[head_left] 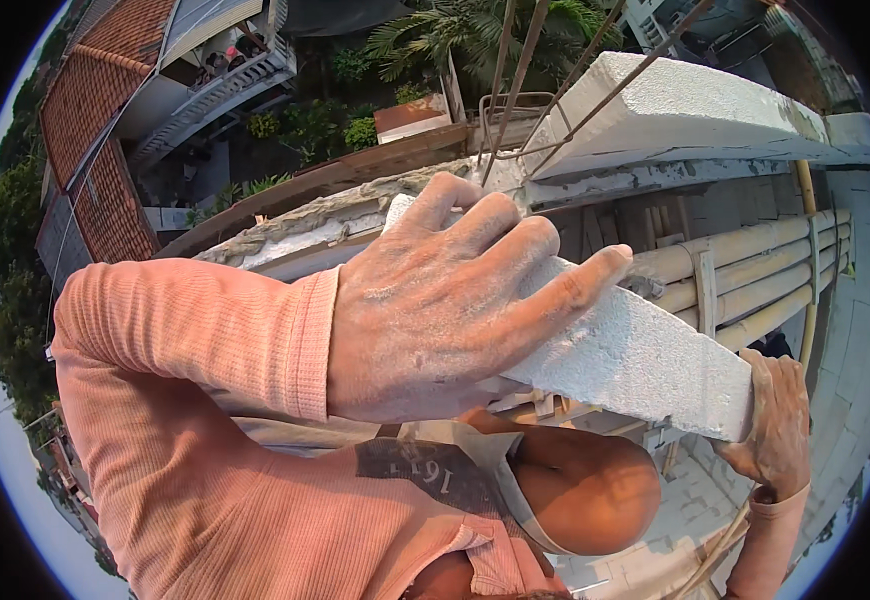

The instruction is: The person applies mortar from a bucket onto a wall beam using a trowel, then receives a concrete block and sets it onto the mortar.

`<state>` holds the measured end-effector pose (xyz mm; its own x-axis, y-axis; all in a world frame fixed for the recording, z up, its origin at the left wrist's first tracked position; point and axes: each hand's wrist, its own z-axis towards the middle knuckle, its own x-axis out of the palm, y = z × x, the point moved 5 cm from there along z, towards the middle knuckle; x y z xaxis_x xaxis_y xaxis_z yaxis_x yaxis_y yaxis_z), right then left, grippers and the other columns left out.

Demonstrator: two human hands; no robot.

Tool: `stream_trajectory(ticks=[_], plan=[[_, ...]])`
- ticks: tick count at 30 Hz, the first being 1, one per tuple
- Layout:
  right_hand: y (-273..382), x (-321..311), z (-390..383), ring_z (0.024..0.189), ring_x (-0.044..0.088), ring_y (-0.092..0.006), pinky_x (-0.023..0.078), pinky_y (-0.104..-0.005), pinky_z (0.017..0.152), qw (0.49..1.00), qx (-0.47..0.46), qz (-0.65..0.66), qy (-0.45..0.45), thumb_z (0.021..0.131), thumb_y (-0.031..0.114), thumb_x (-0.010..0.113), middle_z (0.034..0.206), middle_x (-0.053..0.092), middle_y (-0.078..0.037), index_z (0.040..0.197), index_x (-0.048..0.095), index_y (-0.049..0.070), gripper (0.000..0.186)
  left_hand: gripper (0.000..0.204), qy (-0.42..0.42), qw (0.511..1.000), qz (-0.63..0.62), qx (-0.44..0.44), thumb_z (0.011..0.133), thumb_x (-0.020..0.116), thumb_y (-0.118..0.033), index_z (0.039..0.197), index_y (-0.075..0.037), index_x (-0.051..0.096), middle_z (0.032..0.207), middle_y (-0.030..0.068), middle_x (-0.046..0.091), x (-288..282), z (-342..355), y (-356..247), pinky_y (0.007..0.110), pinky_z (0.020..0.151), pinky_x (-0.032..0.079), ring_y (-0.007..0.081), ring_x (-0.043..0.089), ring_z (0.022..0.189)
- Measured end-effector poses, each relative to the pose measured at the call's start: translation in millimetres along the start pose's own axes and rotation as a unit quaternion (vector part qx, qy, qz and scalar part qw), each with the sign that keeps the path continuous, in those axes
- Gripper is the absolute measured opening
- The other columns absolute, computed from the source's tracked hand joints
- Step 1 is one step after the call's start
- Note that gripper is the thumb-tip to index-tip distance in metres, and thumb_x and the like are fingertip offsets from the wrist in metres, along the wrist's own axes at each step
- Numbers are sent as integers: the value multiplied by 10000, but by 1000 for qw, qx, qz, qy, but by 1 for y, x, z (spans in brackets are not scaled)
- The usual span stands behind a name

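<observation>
A white lightweight concrete block [650, 365] with a rough, porous face is held between my two hands above the wall. My left hand [450, 295], dusty and with its fingers spread, clasps the block from above near its far left end. At the opposite end, my right hand [780, 420] wraps its fingers around the block's edge. Just beyond my left hand runs the wall top [305, 232], bearing a rough layer of grey mortar. The block's underside and part of its left end are hidden by my left hand.
Several bare steel bars [520, 75] rise from the wall beyond my left hand. Right of them stands a laid row of white blocks [695, 100]. Bamboo poles [755, 260] form scaffolding at the right. My bent knee [590, 490] is below the block, high above paved ground [845, 330].
</observation>
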<state>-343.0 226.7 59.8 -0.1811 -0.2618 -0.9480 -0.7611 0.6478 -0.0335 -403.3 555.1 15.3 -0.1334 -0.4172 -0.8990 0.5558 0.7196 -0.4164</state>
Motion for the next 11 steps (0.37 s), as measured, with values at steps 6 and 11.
stream_trajectory(ticks=[6,11], plan=[[87,17,71,927,534,-348,437,-459,904,996,-73,45,-11,557,314,822,1056,569,-154,1466,460,-20,1034,1134,26,999,16,-37,592,912,-404,1546,-37,420,1218,81,590,-22,-106,60,445,957,380,259,545,1047],[175,34,135,1042,531,-317,413,-485,1012,990,-133,54,1,549,343,842,1147,550,-133,1569,350,0,1183,1036,75,989,47,-120,724,884,-357,1581,-76,374,1314,75,565,-34,-204,116,485,1079,339,295,517,1194]])
